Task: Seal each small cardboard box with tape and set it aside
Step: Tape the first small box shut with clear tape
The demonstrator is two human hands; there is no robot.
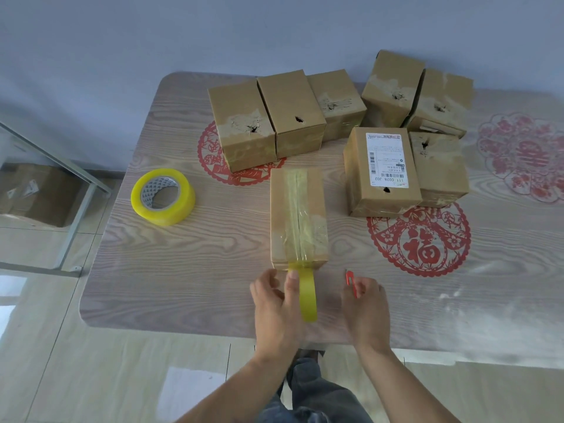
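At the centre of the wood-grain table point(183, 245) lies the small cardboard box point(297, 218) being sealed, its long axis running from twelve to six o'clock, straight away from the person, with its near end just beyond both hands. A strip of yellowish tape runs along its top seam and comes off the near edge to a second, narrower tape roll point(307, 296) standing on edge. The left hand point(279, 303) grips that roll, thumb pressed against it close to the box; it is the nearer hand to the box end. The right hand point(364, 303), at about four o'clock from the box, is curled round a small red cutter point(351, 283), so the cut probably falls where tape leaves the box. Boxes set aside point(384, 169) cluster from twelve to two o'clock, and a wide yellow tape roll point(163, 196) lies flat at nine o'clock. Red paper-cut decorations point(419, 239) sit under the tabletop's clear surface. Beyond are a pale wall and tiled floor.
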